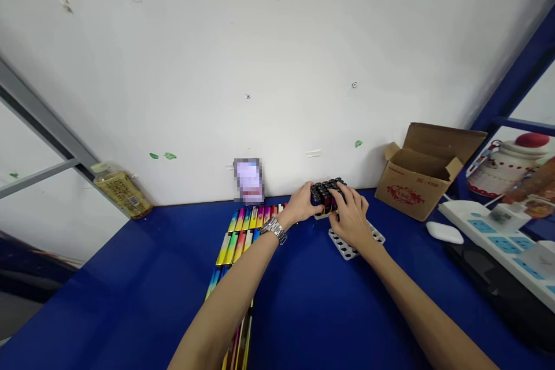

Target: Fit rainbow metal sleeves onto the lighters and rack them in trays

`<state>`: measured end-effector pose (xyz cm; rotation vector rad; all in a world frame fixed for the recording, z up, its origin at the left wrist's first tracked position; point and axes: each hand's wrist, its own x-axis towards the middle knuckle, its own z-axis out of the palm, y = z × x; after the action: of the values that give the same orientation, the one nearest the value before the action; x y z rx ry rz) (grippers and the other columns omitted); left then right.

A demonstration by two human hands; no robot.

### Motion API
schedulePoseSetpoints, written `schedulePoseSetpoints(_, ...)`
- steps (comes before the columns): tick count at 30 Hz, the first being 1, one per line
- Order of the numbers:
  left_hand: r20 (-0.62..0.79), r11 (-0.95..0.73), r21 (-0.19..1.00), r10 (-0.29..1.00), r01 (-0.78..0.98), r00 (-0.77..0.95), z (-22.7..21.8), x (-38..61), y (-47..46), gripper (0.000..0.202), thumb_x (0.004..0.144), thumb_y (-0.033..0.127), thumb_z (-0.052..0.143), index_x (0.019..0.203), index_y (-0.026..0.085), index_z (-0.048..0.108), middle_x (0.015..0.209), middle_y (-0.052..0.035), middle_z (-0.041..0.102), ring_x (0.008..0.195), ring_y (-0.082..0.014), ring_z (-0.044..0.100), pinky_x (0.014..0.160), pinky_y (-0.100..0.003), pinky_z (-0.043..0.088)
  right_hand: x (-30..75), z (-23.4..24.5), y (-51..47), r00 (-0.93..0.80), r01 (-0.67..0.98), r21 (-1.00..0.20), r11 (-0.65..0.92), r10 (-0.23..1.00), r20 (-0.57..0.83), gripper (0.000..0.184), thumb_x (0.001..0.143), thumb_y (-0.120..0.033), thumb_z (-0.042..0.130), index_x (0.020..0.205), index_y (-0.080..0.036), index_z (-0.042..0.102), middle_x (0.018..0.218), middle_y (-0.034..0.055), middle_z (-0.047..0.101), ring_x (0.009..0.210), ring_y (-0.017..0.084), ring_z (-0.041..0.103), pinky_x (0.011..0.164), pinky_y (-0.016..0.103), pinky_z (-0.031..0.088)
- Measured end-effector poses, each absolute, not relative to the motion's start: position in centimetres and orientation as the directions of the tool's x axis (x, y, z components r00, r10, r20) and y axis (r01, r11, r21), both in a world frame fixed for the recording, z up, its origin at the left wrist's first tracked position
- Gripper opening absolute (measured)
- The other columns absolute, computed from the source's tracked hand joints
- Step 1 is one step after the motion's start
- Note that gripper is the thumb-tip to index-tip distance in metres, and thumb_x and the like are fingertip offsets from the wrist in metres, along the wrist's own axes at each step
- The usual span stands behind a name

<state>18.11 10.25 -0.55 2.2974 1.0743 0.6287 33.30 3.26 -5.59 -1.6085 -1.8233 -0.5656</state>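
Note:
A tight block of black-topped lighters (328,189) stands upright near the wall, in what looks like a pale tray. My left hand (302,202), with a metal watch on its wrist, grips the block's left side. My right hand (352,217) is closed on its right front, fingertips on the black tops, thumb at the front. A white tray with round holes (348,251) lies flat under my right wrist, partly hidden. Left of my hands, rows of shiny multicoloured lighters (236,247) lie side by side, partly covered by my left forearm.
A phone (250,180) leans on the white wall. An open cardboard box (411,182) stands at the right, beside a white case (444,232), a power strip (498,237) and a black object (498,289). A bottle of yellow liquid (124,191) leans at the far left.

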Motion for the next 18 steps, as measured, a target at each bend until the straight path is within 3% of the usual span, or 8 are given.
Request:
schedulePoseSetpoints(6,0.163,-0.560,0.666,0.754,0.493,0.636,-0.2,16.4,8.8,0.062,0.074,0.033,0.066,0.128,0.017,0.041,0.121,-0.0116,0.056,0.110,-0.0274,0.055,0.092,-0.038,0.044,32.7,-5.1,2.7,-0.124,0.978,-0.038,0.207,0.714,0.689,0.053,0.075,-0.019,0.049,0.128,-0.015,0.048,0.141,0.0171,0.042,0.128,0.033,0.035,0.104,0.049,0.019)
schedulePoseSetpoints(9,0.235,-0.514,0.642,0.839,0.570,0.491,-0.8,16.1,7.8,0.061,0.072,0.037,0.070,0.122,0.015,0.042,0.126,-0.0157,0.050,0.117,-0.0297,0.049,0.095,-0.040,0.042,32.3,-4.9,2.5,-0.126,0.970,-0.067,0.232,0.725,0.677,0.051,0.075,-0.018,0.048,0.127,-0.015,0.049,0.136,0.0163,0.049,0.125,0.031,0.040,0.104,0.048,0.018)
schedulePoseSetpoints(11,0.278,-0.508,0.595,0.857,0.623,0.434,-1.2,16.2,7.0,0.043,0.076,0.036,0.067,0.109,0.015,0.048,0.114,-0.0131,0.053,0.107,-0.0275,0.053,0.089,-0.039,0.044,32.1,-5.0,2.4,-0.120,0.967,-0.084,0.241,0.720,0.683,0.051,0.076,-0.016,0.047,0.127,-0.015,0.050,0.133,0.0164,0.052,0.124,0.031,0.043,0.103,0.048,0.018)
schedulePoseSetpoints(14,0.329,-0.588,0.537,0.806,0.605,0.492,-1.6,16.6,6.1,0.014,0.083,0.027,0.058,0.092,0.018,0.051,0.096,-0.0065,0.055,0.092,-0.0224,0.055,0.081,-0.036,0.045,32.0,-5.0,2.4,-0.118,0.966,-0.086,0.243,0.712,0.692,0.051,0.076,-0.016,0.047,0.127,-0.015,0.050,0.133,0.0170,0.053,0.123,0.032,0.043,0.102,0.048,0.019)
schedulePoseSetpoints(18,0.426,-0.586,0.633,0.810,0.506,0.404,-1.0,16.8,5.8,0.009,0.087,0.027,0.053,0.087,0.020,0.047,0.087,-0.0032,0.058,0.080,-0.0175,0.055,0.073,-0.031,0.044,32.1,-5.0,2.3,-0.122,0.971,-0.070,0.229,0.724,0.679,0.051,0.077,-0.017,0.046,0.128,-0.015,0.050,0.134,0.0160,0.052,0.123,0.031,0.043,0.102,0.048,0.019)
